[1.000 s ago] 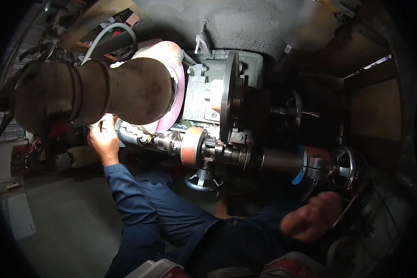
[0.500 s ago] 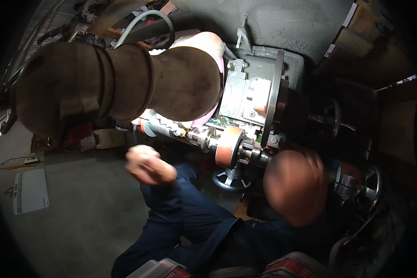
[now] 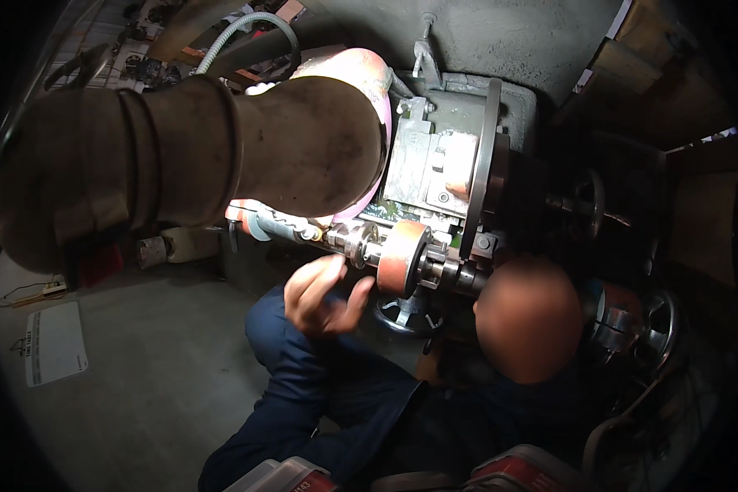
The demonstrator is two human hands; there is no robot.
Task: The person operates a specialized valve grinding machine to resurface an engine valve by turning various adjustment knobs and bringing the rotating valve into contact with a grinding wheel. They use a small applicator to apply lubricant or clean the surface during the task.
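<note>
My left hand (image 3: 320, 299) is raised in front of the machine, just below and left of a reddish-brown ring-shaped part (image 3: 398, 258) with a dark rim. The fingers are bent and the thumb stands apart; I see nothing held. The ring sits on a horizontal metal shaft (image 3: 445, 273), in line with a bright metal fitting (image 3: 351, 242) on its left. My right hand (image 3: 529, 324) is at the shaft's right end, a smeared oval; its fingers and anything in them cannot be made out. A chrome handwheel (image 3: 410, 318) is below the ring.
A big dark rounded metal body (image 3: 303, 148) blocks the upper left, before a pink and red curved part (image 3: 361, 70). A thin upright disc (image 3: 485, 164) stands behind the shaft. At right are an orange-and-grey block (image 3: 617, 316) and another handwheel (image 3: 662, 318). A white sheet (image 3: 55, 344) lies lower left.
My left hand has moved right, toward the ring-shaped part, and its fingers have spread from a closed shape. My right hand stays near the shaft's right end. The view has shifted slightly.
</note>
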